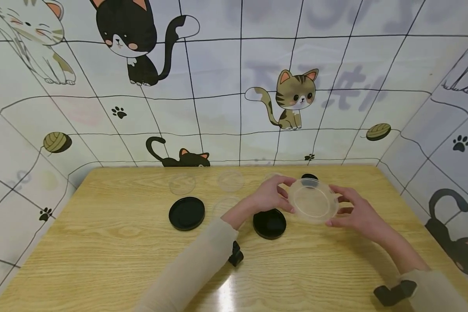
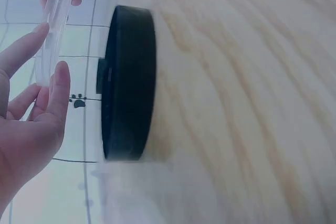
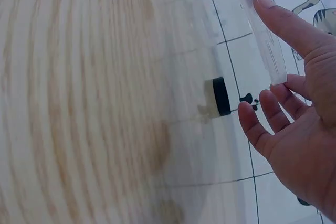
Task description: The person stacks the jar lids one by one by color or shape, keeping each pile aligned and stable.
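A translucent round plastic lid [image 1: 313, 200] is held up above the table, tilted toward the head camera. My left hand [image 1: 272, 194] pinches its left rim between thumb and fingers, and my right hand [image 1: 360, 214] grips the opposite rim. Edge-on, the lid [image 2: 55, 30] looks thin in the left wrist view. The right wrist view shows my right thumb on one face of the lid [image 3: 265, 40], with fingertips at its lower edge. Just below my left hand, a black round shallow lid [image 1: 269, 224] lies on the table.
Another black round lid [image 1: 186, 213] lies farther left. Clear round pieces [image 1: 182, 183] are spread along the back of the wooden table [image 1: 113, 242], one partly behind my left arm. A small black disc [image 1: 309, 177] sits behind the held lid. A cat-print cloth [image 1: 218, 112] hangs behind.
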`<state>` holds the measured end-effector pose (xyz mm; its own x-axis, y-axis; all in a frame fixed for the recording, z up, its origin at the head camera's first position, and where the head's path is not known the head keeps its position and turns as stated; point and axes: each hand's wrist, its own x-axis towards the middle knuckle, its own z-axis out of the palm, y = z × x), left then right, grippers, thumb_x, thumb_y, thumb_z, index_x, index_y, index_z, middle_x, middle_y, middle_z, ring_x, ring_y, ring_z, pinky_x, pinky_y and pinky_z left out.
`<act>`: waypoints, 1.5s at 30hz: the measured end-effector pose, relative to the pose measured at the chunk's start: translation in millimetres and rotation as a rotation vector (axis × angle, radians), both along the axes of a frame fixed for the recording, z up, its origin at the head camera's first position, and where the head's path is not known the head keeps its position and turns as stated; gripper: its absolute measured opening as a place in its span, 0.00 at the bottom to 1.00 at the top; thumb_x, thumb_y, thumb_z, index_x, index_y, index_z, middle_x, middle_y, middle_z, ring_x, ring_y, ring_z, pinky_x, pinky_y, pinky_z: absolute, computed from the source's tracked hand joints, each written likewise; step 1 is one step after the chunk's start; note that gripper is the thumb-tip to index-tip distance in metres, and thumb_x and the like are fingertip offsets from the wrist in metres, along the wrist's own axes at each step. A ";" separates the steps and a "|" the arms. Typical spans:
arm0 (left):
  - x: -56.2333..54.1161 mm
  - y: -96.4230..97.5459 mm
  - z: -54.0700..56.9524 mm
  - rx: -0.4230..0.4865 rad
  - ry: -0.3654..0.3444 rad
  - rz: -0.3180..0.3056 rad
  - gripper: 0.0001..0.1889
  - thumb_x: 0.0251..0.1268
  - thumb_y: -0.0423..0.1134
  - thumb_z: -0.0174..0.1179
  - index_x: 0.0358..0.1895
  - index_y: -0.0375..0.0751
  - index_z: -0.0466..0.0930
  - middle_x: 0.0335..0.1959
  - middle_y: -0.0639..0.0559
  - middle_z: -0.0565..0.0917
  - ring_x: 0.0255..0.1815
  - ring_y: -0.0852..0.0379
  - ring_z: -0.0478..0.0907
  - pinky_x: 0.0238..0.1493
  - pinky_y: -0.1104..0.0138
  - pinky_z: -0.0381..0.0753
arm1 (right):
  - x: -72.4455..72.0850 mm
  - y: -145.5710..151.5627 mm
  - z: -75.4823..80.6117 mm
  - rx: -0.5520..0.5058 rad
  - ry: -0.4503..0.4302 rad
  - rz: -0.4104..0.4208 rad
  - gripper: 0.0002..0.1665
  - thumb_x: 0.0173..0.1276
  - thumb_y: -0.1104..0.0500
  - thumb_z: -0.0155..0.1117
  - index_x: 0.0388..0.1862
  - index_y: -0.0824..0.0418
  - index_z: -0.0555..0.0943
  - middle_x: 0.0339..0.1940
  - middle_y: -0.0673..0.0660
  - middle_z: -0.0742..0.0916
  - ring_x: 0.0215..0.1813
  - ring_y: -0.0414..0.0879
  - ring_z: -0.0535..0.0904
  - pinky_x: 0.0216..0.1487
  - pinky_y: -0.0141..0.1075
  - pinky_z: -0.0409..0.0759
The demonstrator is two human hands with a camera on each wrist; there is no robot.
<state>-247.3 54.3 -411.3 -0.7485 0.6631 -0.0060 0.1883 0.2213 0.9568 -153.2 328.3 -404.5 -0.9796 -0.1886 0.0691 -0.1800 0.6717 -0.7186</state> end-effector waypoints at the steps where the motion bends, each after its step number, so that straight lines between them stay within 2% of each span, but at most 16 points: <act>1: 1.7 -3.4 2.3 0.001 0.003 0.005 0.43 0.49 0.27 0.80 0.72 0.42 0.73 0.61 0.53 0.74 0.45 0.61 0.78 0.40 0.69 0.82 | 0.3 -2.0 1.0 -0.006 0.011 0.008 0.61 0.53 0.62 0.85 0.80 0.69 0.59 0.70 0.69 0.69 0.59 0.53 0.69 0.50 0.32 0.80; 5: 9.3 -19.1 12.3 -0.008 0.016 0.030 0.42 0.48 0.28 0.80 0.71 0.44 0.74 0.61 0.53 0.75 0.45 0.61 0.78 0.39 0.68 0.82 | 2.8 -13.8 6.6 -0.043 0.079 0.045 0.59 0.50 0.65 0.86 0.78 0.69 0.63 0.67 0.67 0.72 0.54 0.43 0.69 0.47 0.30 0.80; 8: 15.0 -32.6 18.2 -0.006 0.032 0.049 0.42 0.48 0.28 0.80 0.71 0.45 0.74 0.62 0.52 0.75 0.46 0.60 0.77 0.38 0.68 0.81 | 5.4 -25.2 11.9 -0.051 0.116 0.063 0.57 0.50 0.64 0.86 0.76 0.69 0.66 0.64 0.64 0.73 0.50 0.40 0.69 0.44 0.30 0.79; 16: 32.5 -72.2 26.5 0.024 -0.003 0.088 0.44 0.49 0.28 0.79 0.73 0.43 0.71 0.64 0.52 0.72 0.50 0.54 0.76 0.37 0.65 0.82 | 5.7 -57.6 20.7 -0.075 0.153 0.123 0.56 0.49 0.63 0.87 0.76 0.66 0.68 0.62 0.61 0.75 0.48 0.45 0.67 0.44 0.31 0.76; 21: 44.4 -96.2 33.3 0.052 -0.014 0.122 0.45 0.48 0.27 0.79 0.74 0.45 0.71 0.65 0.51 0.71 0.52 0.50 0.74 0.43 0.63 0.85 | 3.3 -77.4 24.0 -0.087 0.180 0.162 0.57 0.47 0.61 0.88 0.75 0.66 0.69 0.62 0.59 0.75 0.48 0.47 0.68 0.44 0.35 0.77; 25: 57.7 -112.8 35.9 0.064 -0.009 0.152 0.45 0.48 0.27 0.80 0.73 0.47 0.71 0.66 0.51 0.70 0.52 0.49 0.73 0.45 0.62 0.84 | 5.5 -91.1 25.0 -0.096 0.158 0.183 0.57 0.46 0.61 0.88 0.75 0.67 0.69 0.62 0.59 0.74 0.49 0.47 0.68 0.44 0.35 0.77; 31: 84.5 -139.2 29.9 0.059 -0.013 0.217 0.45 0.48 0.27 0.80 0.73 0.46 0.71 0.65 0.48 0.71 0.50 0.48 0.74 0.44 0.62 0.84 | 11.8 -115.7 24.0 -0.097 0.088 0.223 0.60 0.44 0.58 0.90 0.76 0.65 0.69 0.64 0.59 0.75 0.49 0.49 0.71 0.45 0.39 0.79; 35: 100.6 -156.6 23.0 0.044 -0.005 0.273 0.45 0.45 0.27 0.81 0.71 0.45 0.73 0.64 0.47 0.72 0.47 0.49 0.76 0.42 0.63 0.84 | 15.9 -132.5 19.8 -0.098 0.077 0.264 0.60 0.42 0.58 0.91 0.75 0.64 0.70 0.63 0.59 0.75 0.44 0.48 0.74 0.43 0.41 0.80; 40: 119.1 -175.9 15.0 0.040 -0.009 0.312 0.45 0.44 0.27 0.81 0.71 0.41 0.72 0.64 0.45 0.71 0.44 0.49 0.74 0.38 0.66 0.82 | 19.8 -150.9 8.8 -0.097 0.073 0.319 0.60 0.41 0.57 0.91 0.74 0.67 0.71 0.60 0.58 0.76 0.39 0.44 0.73 0.41 0.36 0.77; 45: 135.9 -192.6 8.2 0.034 -0.039 0.334 0.45 0.45 0.24 0.80 0.71 0.37 0.71 0.64 0.42 0.69 0.41 0.49 0.72 0.33 0.68 0.80 | 24.6 -169.1 -5.6 -0.100 0.058 0.372 0.59 0.43 0.55 0.91 0.73 0.70 0.71 0.60 0.61 0.76 0.39 0.44 0.72 0.40 0.35 0.77</act>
<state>-111.4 -138.3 -403.1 -0.9243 0.3812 -0.0210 0.0737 0.2322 0.9699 -128.6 159.1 -410.0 -0.8393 -0.5201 0.1583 -0.4405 0.4799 -0.7587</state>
